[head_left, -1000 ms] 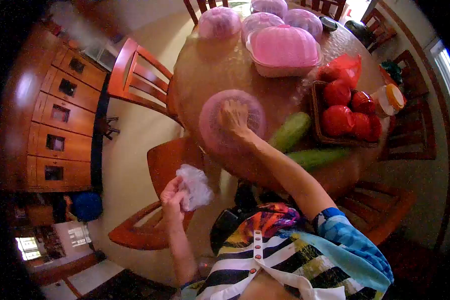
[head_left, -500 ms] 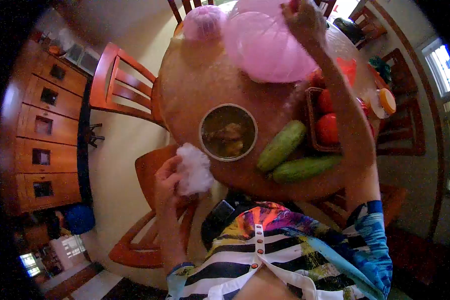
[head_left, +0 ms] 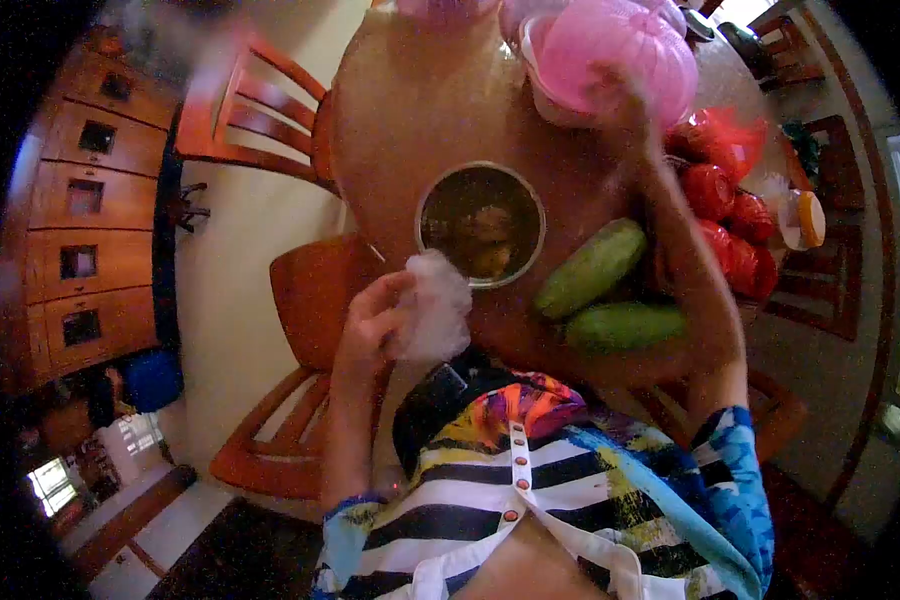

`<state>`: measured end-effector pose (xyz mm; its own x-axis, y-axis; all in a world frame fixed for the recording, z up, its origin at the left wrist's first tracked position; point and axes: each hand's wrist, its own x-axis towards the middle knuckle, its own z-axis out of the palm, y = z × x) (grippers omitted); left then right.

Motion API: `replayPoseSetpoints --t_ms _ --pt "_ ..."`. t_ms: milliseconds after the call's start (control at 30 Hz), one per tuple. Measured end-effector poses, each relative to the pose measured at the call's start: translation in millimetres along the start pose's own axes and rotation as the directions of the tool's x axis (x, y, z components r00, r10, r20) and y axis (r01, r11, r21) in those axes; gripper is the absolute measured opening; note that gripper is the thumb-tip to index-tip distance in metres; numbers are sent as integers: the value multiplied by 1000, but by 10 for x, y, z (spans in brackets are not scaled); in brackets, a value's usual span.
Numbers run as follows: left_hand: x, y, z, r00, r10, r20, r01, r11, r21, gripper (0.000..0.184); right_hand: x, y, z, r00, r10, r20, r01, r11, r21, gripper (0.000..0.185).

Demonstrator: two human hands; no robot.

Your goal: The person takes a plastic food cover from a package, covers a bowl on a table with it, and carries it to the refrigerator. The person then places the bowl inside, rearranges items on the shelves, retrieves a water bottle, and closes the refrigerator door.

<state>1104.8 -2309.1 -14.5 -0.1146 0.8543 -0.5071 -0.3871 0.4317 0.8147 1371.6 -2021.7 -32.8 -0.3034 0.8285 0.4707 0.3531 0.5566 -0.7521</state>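
Observation:
In my left hand (head_left: pixel 380 315) is a crumpled clear plastic bag (head_left: pixel 435 310), held near the front left edge of the table. Just beyond the bag sits a round metal-rimmed bowl (head_left: pixel 480 225) with dark liquid and yellowish-brown pieces in it. My right hand (head_left: pixel 620 100), blurred by motion, is over a pink mesh cover (head_left: pixel 635 55) at the back of the table. That cover rests on or against a pink lidded basket (head_left: pixel 545 85). The blur hides whether my right fingers grip the cover.
Two green gourds (head_left: pixel 595 268) lie right of the bowl. Red-wrapped round items (head_left: pixel 710 190) and an orange-lidded jar (head_left: pixel 808 220) stand at the right. Wooden chairs (head_left: pixel 305 300) surround the round table (head_left: pixel 390 120). Another pink cover (head_left: pixel 445 8) is at the back.
The pink cover went from over the bowl to the back of the table with my right hand, uncovering the bowl. My left hand moved the bag right, up to the bowl's near edge.

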Motion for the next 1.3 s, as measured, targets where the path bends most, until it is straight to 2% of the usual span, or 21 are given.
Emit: replayPoseSetpoints --t_ms 33,100,167,233,267,300,500,600,667,700,733,767,833,900,933,967,1000,1100,1133,1200,1300 --pt "14 0 75 999 -34 37 32 998 60 47 -383 -228 278 941 294 168 -339 806 486 25" --pt "73 4 256 994 -76 79 66 989 129 48 -909 -846 471 759 302 577 -564 749 349 33" --pt "94 -13 381 986 -42 159 37 999 35 41 -1304 -1140 676 476 418 774 -856 422 299 37" --pt "173 -121 331 977 -62 206 58 998 25 41 -1706 -1046 796 582 288 761 -790 423 444 43" --pt "182 -157 250 964 -68 256 69 998 8 41 -1818 -1083 775 471 277 838 -868 -23 496 47" --pt "190 -184 201 964 -77 256 77 997 9 41 -1840 -1135 726 377 208 902 -773 -465 430 50" --pt "182 -193 200 977 -111 180 119 992 -37 41 -2080 -1022 574 463 296 836 -681 -484 549 51" --pt "240 -194 82 950 -110 292 114 994 5 41 -2149 -842 367 586 504 634 -531 -352 771 42" --pt "270 -296 -97 950 -262 170 243 962 122 32 -2178 -746 190 637 597 488 -361 -328 873 33" --pt "293 -387 -167 949 -264 170 245 962 123 32 -2227 -685 129 636 599 487 -361 -328 873 33" --pt "316 -481 -231 950 -269 161 216 933 287 25 -2287 -621 86 670 531 518 -440 -277 854 29" --pt "327 -540 -276 950 -274 151 182 877 444 18 -2338 -590 64 696 462 550 -512 -219 831 26" --pt "320 -514 -260 970 -194 150 117 903 413 13 -2262 -686 -57 609 526 594 -615 -160 772 22" --pt "351 -479 -263 984 -110 144 47 923 381 9 -2221 -619 -120 625 510 591 -781 397 482 17" --pt "410 -445 -285 977 -109 182 56 959 278 9 -2193 -634 -102 626 510 590 -780 398 483 17" --pt "478 -408 -308 970 -105 218 67 983 172 12 -2151 -667 -64 652 528 545 -735 618 280 19" --pt "551 -358 -320 967 -43 249 -28 960 278 9 -2095 -710 -19 684 530 502 -632 774 43 22" --pt "730 -257 -221 977 -31 210 -90 838 539 11 -1943 -709 115 783 450 429 -363 891 -273 29" --pt "810 -250 -199 978 -29 208 -90 837 540 11 -1872 -712 155 784 448 430 -362 892 -271 29" --pt "967 -247 -184 890 319 326 -447 465 764 29 -1739 -712 217 798 512 317 -434 854 -287 37" --pt "1223 -246 -219 932 249 265 -361 557 748 36 -1577 -453 331 815 514 266 -465 855 -228 42"
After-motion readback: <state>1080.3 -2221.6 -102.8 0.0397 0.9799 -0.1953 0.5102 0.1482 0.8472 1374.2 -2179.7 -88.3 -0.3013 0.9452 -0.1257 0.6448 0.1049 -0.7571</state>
